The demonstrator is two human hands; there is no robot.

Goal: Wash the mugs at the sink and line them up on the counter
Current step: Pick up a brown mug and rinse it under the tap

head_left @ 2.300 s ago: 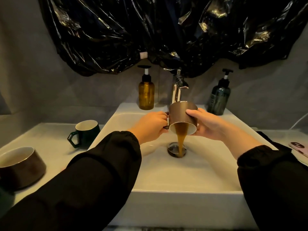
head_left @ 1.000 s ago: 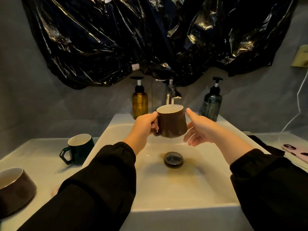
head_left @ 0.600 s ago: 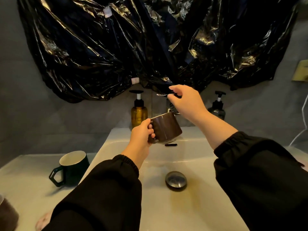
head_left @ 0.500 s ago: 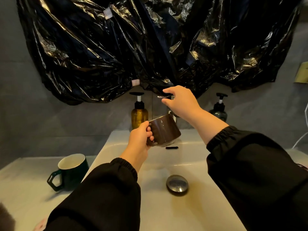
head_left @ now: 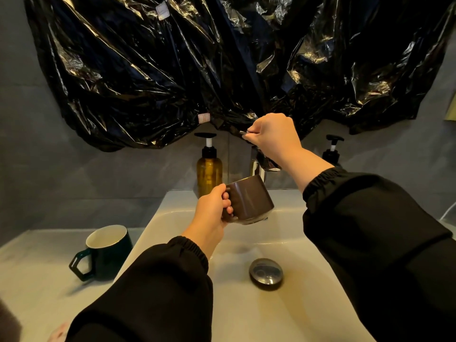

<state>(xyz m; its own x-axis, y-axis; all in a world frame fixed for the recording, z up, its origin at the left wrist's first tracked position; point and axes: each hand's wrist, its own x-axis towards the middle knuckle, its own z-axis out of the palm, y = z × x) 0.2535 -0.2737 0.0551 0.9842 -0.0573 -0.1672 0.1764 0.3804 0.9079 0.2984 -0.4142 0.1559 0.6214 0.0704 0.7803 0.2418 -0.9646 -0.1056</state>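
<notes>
Rinse step: left hand clamped on brown mug handle below tap, right hand gripping lever; next: start water, fill mug

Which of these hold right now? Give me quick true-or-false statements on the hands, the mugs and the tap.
1. The left hand holds the brown mug by its handle. True.
2. The right hand rests on the green mug. False: it grips the faucet lever.
3. The green mug lies in the sink. False: it stands upright on the counter, left of the sink.
4. The brown mug is held above the sink. True.
5. The amber pump bottle stands right of the faucet. False: left of it.
</notes>
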